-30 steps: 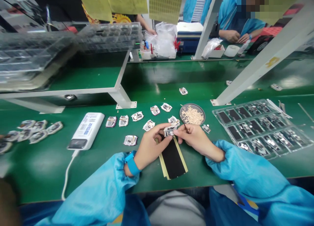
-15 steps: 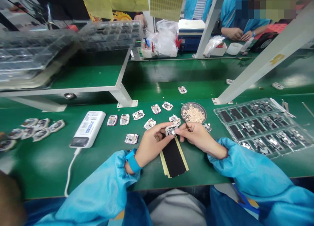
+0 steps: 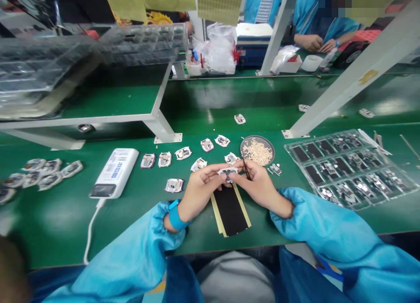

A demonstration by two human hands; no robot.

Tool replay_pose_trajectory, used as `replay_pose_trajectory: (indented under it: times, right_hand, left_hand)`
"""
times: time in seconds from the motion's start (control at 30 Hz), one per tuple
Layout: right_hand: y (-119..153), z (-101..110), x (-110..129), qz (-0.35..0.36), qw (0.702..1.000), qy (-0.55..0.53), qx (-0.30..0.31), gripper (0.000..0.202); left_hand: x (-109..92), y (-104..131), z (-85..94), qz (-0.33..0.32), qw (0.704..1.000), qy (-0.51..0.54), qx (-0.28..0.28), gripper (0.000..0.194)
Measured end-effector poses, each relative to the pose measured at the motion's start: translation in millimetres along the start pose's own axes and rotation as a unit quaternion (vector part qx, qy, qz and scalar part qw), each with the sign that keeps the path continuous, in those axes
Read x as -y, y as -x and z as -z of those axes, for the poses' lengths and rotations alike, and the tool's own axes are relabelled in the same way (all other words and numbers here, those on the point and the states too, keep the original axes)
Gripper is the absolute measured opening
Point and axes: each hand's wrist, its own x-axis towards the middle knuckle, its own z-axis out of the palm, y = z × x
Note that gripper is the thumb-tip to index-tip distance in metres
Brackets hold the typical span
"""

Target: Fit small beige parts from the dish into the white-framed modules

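Note:
My left hand (image 3: 201, 189) and my right hand (image 3: 257, 182) meet at the middle of the bench, both closed on one small watch-like housing (image 3: 229, 173), thumbs on its upper face. Dark tweezers (image 3: 246, 169) also sit in my right hand, pointing up. Below the hands lies a black sheet with yellow edges (image 3: 231, 211). A round dish of small beige pieces (image 3: 257, 150) stands just beyond my right hand. Similar housings (image 3: 174, 185) are spread to the left and behind my hands.
At the left are a white power bank with a cable (image 3: 114, 174) and a cluster of housings (image 3: 49, 174). A clear tray of parts (image 3: 349, 167) lies at the right. White shelf posts (image 3: 344, 58) rise beyond. Another person's hands (image 3: 316, 44) are across the bench.
My right fingers have moved from the housing's side onto its face and far edge, and the tweezers now point up. The housing looks turned level between both hands. The view has shifted slightly.

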Motion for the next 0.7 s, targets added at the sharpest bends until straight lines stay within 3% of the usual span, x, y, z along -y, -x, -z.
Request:
replay_pose_trajectory:
  times: [0.2, 0.4, 0.7]
  right_hand:
    - [-0.4, -3.2, 0.9, -0.022, 1.000, 0.000, 0.014, 0.038]
    - [-4.1, -1.3, -0.5, 0.004, 0.997, 0.071, -0.036, 0.036]
    - [-4.7, -3.4, -0.4, 0.027, 0.997, 0.069, -0.036, 0.036]
  left_hand:
    - [2.3, 3.1, -4.9, -0.030, 0.999, -0.037, -0.007, 0.030]
    - [6.5, 7.7, -10.7, -0.120, 0.969, -0.216, -0.004, 0.027]
    - [11.1, 13.0, -22.1, -0.158, 0.959, -0.227, -0.054, 0.021]
